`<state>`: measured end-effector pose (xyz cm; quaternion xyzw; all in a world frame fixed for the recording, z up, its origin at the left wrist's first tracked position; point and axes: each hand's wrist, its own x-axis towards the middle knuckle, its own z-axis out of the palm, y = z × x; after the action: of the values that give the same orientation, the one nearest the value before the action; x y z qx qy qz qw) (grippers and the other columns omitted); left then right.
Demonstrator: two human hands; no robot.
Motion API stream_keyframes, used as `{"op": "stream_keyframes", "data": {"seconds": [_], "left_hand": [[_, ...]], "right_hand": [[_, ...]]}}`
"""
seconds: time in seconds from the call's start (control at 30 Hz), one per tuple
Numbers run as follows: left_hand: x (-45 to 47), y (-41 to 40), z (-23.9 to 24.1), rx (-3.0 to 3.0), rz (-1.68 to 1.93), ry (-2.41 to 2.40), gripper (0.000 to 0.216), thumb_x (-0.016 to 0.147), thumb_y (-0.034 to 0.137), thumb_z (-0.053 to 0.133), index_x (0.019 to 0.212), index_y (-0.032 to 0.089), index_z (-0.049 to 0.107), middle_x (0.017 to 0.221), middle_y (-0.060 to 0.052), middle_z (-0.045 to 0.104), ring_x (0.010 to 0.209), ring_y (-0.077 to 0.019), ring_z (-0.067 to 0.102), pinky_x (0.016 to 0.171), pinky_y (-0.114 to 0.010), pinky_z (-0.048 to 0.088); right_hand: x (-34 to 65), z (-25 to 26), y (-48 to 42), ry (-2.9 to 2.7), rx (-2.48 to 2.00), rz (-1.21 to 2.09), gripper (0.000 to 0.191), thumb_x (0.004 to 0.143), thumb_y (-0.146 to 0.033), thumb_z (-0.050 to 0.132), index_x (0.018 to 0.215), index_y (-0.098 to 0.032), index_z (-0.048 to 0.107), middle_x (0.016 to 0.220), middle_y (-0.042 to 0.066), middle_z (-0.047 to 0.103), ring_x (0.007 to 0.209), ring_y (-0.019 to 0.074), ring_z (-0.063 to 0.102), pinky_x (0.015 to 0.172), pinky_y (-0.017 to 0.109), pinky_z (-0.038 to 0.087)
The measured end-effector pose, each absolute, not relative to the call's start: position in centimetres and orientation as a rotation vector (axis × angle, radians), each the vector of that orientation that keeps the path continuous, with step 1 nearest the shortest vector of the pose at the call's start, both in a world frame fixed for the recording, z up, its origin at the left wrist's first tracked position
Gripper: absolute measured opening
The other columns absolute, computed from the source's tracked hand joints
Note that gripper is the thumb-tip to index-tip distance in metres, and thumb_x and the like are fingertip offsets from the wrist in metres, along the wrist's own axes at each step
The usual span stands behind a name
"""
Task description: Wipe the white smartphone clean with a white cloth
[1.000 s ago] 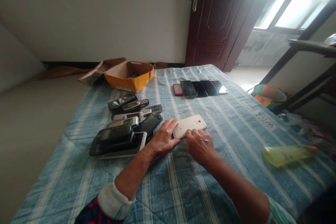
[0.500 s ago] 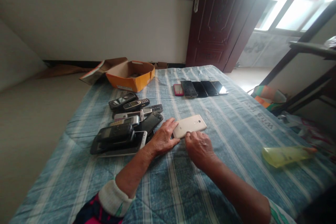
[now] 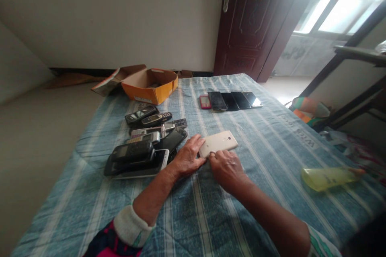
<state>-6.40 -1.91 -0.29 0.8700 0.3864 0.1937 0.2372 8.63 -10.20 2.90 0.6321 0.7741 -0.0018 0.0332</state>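
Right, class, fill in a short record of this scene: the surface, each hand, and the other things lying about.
Surface: blue striped cloth
Left hand: fingers spread, against the left end of the white phone, which lies flat
Right hand: fingertips at that phone's near edge
Left of the hands: pile of old phones
Far side: row of five phones side by side; open orange box
Right side: yellow-green bottle on its side

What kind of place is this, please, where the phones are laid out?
Most likely a room in a home, not a workshop: a dark wooden door with a handle, a bright window, and a blue striped cloth spread over the surface, where old phones lie near an orange cardboard box.
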Motion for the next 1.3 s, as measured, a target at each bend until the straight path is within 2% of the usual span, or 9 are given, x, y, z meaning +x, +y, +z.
{"op": "stream_keyframes", "data": {"seconds": [0.23, 0.43, 0.67, 1.3], "left_hand": [[-6.4, -1.9, -0.3, 2.378, 0.553, 1.04, 0.057, 0.069, 0.022, 0.064, 0.124, 0.016, 0.053, 0.136, -0.013, 0.048, 0.126, -0.0284, 0.047, 0.109, -0.043, 0.038], [-6.4, -2.1, -0.3, 2.363, 0.521, 1.053, 0.059, 0.068, 0.021, 0.065, 0.125, 0.013, 0.052, 0.14, -0.017, 0.045, 0.128, -0.0306, 0.045, 0.11, -0.046, 0.036], [-6.3, -2.2, -0.1, 2.384, 0.484, 1.061, 0.059, 0.07, 0.02, 0.063, 0.127, 0.013, 0.05, 0.139, -0.017, 0.043, 0.129, -0.0296, 0.043, 0.111, -0.044, 0.034], [-6.3, -2.3, 0.2, 2.384, 0.461, 1.061, 0.059, 0.071, 0.022, 0.064, 0.127, 0.013, 0.049, 0.14, -0.017, 0.042, 0.129, -0.0287, 0.043, 0.111, -0.043, 0.034]], "right_hand": [[9.3, 3.1, -10.2, 2.408, 1.929, -0.033, 0.025, 0.093, -0.015, 0.041, 0.104, -0.016, 0.063, 0.093, 0.011, 0.066, 0.085, 0.0215, 0.061, 0.07, 0.03, 0.04], [9.9, 3.0, -10.4, 2.406, 1.957, -0.069, 0.023, 0.091, -0.014, 0.043, 0.101, -0.019, 0.064, 0.09, 0.008, 0.066, 0.085, 0.0198, 0.062, 0.069, 0.028, 0.038], [9.8, 3.2, -9.8, 2.423, 1.912, -0.101, 0.025, 0.09, -0.013, 0.041, 0.098, -0.019, 0.064, 0.089, 0.009, 0.067, 0.084, 0.0221, 0.063, 0.066, 0.029, 0.038], [10.4, 3.7, -10.0, 2.413, 1.904, -0.178, 0.028, 0.092, -0.015, 0.039, 0.102, -0.02, 0.064, 0.088, 0.009, 0.067, 0.085, 0.0205, 0.064, 0.067, 0.028, 0.037]]}}
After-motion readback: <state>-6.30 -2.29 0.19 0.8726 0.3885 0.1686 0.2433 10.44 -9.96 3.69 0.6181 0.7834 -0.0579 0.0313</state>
